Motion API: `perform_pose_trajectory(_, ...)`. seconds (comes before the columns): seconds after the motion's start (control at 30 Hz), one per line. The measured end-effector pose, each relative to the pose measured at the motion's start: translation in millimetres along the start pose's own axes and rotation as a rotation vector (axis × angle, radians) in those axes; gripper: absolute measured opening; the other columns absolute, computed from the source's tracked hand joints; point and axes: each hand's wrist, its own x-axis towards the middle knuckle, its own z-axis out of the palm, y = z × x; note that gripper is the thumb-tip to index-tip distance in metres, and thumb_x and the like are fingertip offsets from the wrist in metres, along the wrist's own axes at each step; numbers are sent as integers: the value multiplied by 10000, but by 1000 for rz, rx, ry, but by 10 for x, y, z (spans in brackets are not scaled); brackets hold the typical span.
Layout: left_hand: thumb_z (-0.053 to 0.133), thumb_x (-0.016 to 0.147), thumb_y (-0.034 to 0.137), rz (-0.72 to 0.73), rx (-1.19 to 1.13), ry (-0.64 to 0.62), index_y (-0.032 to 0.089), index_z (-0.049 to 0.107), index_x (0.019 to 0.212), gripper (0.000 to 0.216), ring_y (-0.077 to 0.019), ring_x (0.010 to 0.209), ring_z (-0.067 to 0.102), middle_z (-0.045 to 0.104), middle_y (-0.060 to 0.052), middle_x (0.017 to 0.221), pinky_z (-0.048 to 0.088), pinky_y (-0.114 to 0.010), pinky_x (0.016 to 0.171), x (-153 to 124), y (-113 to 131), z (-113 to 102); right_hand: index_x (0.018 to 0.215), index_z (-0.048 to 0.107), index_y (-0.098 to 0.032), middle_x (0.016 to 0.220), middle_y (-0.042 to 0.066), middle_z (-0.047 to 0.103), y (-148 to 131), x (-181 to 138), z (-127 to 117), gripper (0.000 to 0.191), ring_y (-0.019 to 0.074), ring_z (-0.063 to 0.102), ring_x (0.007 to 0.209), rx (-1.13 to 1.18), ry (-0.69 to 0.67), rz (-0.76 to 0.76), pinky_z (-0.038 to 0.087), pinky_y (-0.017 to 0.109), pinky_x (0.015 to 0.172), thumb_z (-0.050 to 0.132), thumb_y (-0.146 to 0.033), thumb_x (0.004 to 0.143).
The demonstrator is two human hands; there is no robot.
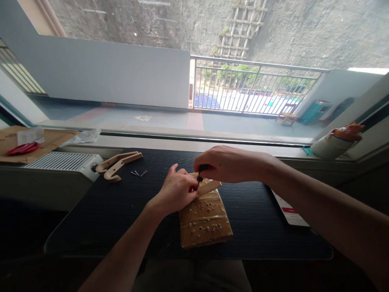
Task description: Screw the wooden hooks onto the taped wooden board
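Observation:
My right hand [221, 163] is closed around the black handle of a screwdriver [201, 169], whose shaft points down. Under it lies a light wooden piece [212, 187], flat on top of a tape-wrapped cardboard box [206, 219] that is dotted with holes. The fingers of my left hand [178, 190] press together on the wooden piece, close beside the screwdriver's tip. Whether a screw sits between tip and wood is hidden by those fingers. To the left, wooden hook-shaped pieces [114, 172] lie on the black table [121, 219], next to several small screws [139, 173].
A white and red flat object [290, 210] lies under my right forearm. Left of the table stands a white radiator [60, 164], with cardboard [57, 137], red scissors [23, 149] and a plastic bag [83, 137] on top. A pot [332, 145] sits on the windowsill at right.

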Motion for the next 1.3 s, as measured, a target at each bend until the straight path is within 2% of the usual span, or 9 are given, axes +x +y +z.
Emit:
perform_pose_trajectory(0.13,575,716,204,-1,2,-3,207,549,529,188,-193,800,531,604,39,586,148,-558,1035,9,10,0,804,604,-163,655,-1,541,4,25,56,206,85,377,560,-35,25,5,245,232,518,417,-247,824)
perform_pose_trajectory(0.27,577,725,210,-3,11,-6,210,561,534,192,-197,815,533,616,33,608,147,-549,1041,10,24,-8,807,614,-144,629,18,543,-37,59,85,264,93,350,529,-114,63,84,241,243,503,395,-288,837)
perform_pose_trajectory(0.37,573,731,215,-1,19,-12,215,573,547,184,-194,814,534,623,40,610,145,-544,1042,7,23,-10,824,615,-160,633,13,548,-50,48,51,239,94,356,527,-144,48,79,236,241,493,418,-296,819)
perform_pose_trajectory(0.57,545,756,235,-6,43,-9,210,587,559,203,-194,826,529,615,27,606,140,-545,1037,6,8,6,828,597,-181,663,-9,545,-26,-7,-3,177,78,375,547,-67,14,9,236,225,499,426,-214,795)
perform_pose_trajectory(0.9,548,754,235,-13,57,-15,203,582,559,201,-176,778,522,607,31,596,153,-535,1039,10,41,-19,815,608,-153,625,10,546,-18,56,75,236,88,359,526,-116,65,92,246,231,491,432,-310,819)
perform_pose_trajectory(1.07,537,763,233,-12,58,-33,213,604,593,184,-168,777,522,621,38,621,142,-542,1039,4,43,-23,869,600,-179,686,1,568,1,18,23,183,80,389,539,-70,24,52,237,225,486,455,-268,801)
perform_pose_trajectory(1.3,553,755,229,-21,81,-60,212,602,596,167,-180,811,516,611,28,653,138,-556,1042,9,76,-64,817,592,-158,615,-6,533,3,14,94,201,77,360,518,-34,80,95,237,229,494,445,-294,828)
